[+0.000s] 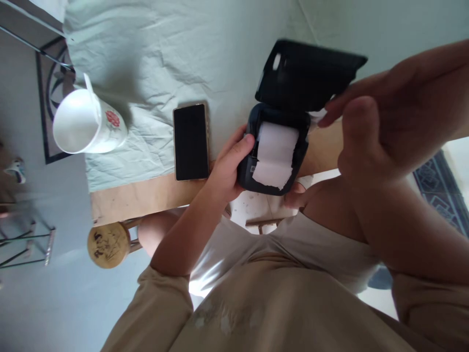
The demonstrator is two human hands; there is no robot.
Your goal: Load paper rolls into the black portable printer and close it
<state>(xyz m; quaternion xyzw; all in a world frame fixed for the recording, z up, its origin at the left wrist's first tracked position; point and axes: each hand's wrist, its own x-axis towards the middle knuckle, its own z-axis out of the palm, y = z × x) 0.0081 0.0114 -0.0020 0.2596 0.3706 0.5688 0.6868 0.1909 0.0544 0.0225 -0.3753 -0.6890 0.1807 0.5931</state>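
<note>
A small thermal printer (273, 151), seemingly light and rigid, is gripped by the left hand (229, 168) at the tabletop's (146, 195) front edge; its hinged lid (308, 73) is pinched open by the right hand (384, 132); the torn paper (274, 156) looks flimsy.

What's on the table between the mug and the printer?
A dark phone lies flat between the mug and the printer, on the cloth, in the head view.

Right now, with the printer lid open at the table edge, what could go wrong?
1. The printer sits at the table edge, steadied only by the left hand; a slip could drop it.
2. The paper has a ragged end lying over the front; it may crease or jam if the lid, held by the right hand, closes on it.
3. The phone lies close beside, near the edge; an elbow could knock it.
</note>
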